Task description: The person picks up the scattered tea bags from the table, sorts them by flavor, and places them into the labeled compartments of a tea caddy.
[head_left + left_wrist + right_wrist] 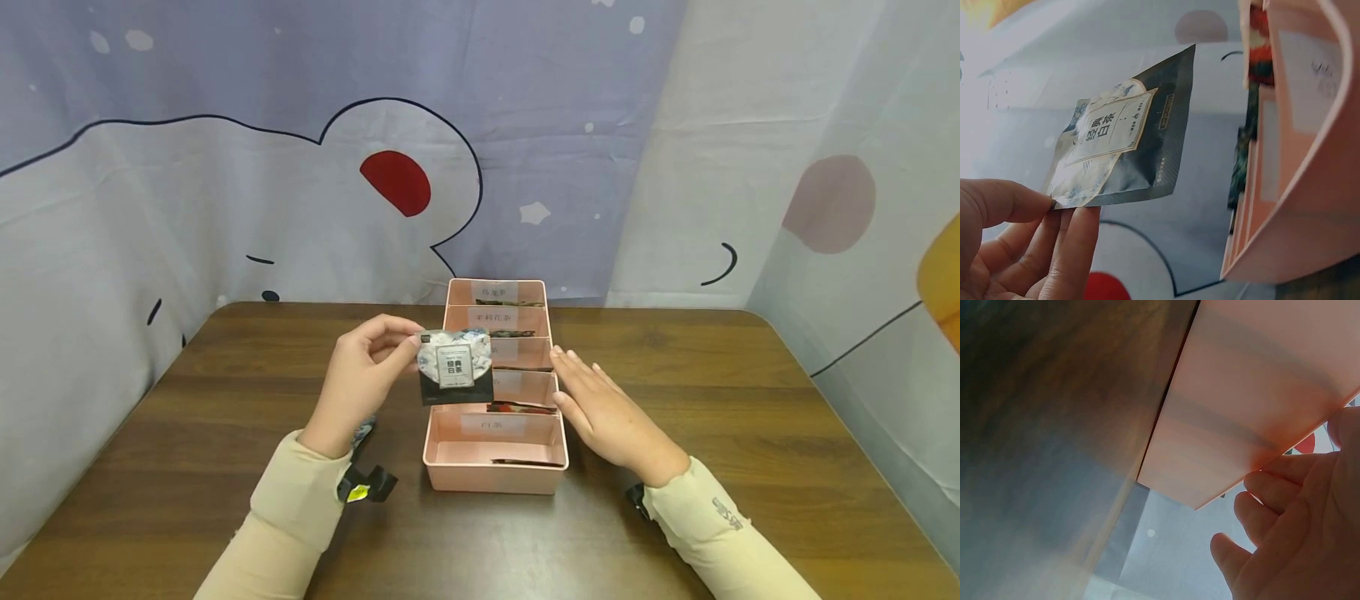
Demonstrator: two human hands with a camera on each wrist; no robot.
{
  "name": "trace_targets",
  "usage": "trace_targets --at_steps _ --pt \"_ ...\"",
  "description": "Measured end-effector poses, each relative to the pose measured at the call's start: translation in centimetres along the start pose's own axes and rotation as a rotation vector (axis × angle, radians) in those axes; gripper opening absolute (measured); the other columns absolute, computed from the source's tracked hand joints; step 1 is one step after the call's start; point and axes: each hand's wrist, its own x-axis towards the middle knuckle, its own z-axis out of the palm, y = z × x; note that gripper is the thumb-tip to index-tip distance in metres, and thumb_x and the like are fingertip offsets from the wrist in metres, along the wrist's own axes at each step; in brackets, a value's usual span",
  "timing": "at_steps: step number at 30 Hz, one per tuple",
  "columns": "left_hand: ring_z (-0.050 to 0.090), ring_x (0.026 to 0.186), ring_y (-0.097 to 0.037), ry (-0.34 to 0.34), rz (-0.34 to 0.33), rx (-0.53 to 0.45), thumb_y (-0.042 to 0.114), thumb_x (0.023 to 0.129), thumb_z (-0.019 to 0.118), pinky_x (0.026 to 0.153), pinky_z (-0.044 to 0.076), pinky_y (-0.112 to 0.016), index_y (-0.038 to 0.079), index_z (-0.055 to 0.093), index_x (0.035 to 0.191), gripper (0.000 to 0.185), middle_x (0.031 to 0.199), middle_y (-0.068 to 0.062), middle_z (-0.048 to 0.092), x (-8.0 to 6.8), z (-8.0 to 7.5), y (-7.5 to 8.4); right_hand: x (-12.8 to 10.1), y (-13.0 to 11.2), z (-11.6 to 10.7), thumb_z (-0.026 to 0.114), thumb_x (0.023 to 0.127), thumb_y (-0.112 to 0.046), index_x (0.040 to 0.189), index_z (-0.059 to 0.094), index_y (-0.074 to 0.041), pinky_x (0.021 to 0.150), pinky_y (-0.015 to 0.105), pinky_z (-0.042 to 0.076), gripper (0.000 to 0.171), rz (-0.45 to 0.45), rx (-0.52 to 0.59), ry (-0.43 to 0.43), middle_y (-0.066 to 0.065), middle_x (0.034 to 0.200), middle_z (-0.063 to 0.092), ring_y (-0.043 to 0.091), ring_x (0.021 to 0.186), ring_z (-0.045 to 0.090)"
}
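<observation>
My left hand (371, 371) pinches a tea sachet (454, 367) by its edge, between thumb and fingers. The sachet has a dark band, a blue-and-white floral part and a pale label with Chinese characters. It is held up over the left side of a pink divided box (495, 479), above the table. In the left wrist view, the same sachet (1119, 134) is tilted beside the box wall. My right hand (611, 417) lies against the box's right side with fingers extended; the right wrist view shows fingertips (1260, 481) at the upper rim.
White paper labels (491, 425) mark the box's several compartments, and thin sachets (521, 408) stand at their right sides. A patterned item (363, 432) lies on the wooden table (187, 467), partly hidden by my left wrist. A printed curtain (540, 167) hangs behind.
</observation>
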Motion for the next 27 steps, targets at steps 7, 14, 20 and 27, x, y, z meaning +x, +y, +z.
trace_targets --at_steps 7,14,20,27 --pt "0.069 0.076 -0.013 -0.033 0.043 -0.002 -0.001 0.096 0.066 0.073 0.063 -0.033 -0.003 0.070 0.106 0.011 0.093 -0.016 0.070 -0.9 2.1 0.2 0.0 0.0 0.0 0.038 0.111 -0.033 0.160 0.024 -0.002 0.123 0.054 0.019 0.060 -0.001 0.003 -0.003 0.012 0.166 0.025 0.032 0.153 0.023" --pt "0.068 0.086 -0.015 -0.066 0.076 0.103 0.005 0.095 0.069 0.077 0.057 -0.027 0.007 0.074 0.105 0.012 0.094 -0.004 0.072 -2.0 3.9 0.4 0.0 0.0 0.0 0.036 0.112 -0.034 0.161 0.023 -0.002 0.124 0.053 0.017 0.060 0.005 0.004 -0.006 0.011 0.166 0.024 0.032 0.153 0.022" --pt "0.068 0.083 -0.012 -0.108 0.104 0.115 0.003 0.093 0.069 0.076 0.058 -0.028 0.008 0.075 0.103 0.012 0.091 -0.001 0.073 -2.7 5.3 0.2 -0.1 -0.1 0.0 0.036 0.111 -0.033 0.161 0.022 -0.003 0.124 0.052 0.015 0.060 0.013 0.010 -0.011 0.010 0.167 0.023 0.029 0.154 0.019" --pt "0.069 0.087 -0.014 -0.205 0.092 0.101 -0.001 0.093 0.068 0.077 0.060 -0.027 0.006 0.073 0.100 0.011 0.094 -0.004 0.073 -3.3 6.6 -0.2 0.0 -0.2 -0.1 0.037 0.111 -0.031 0.160 0.024 -0.001 0.123 0.054 0.018 0.058 0.006 -0.003 -0.006 0.012 0.166 0.025 0.032 0.153 0.022"
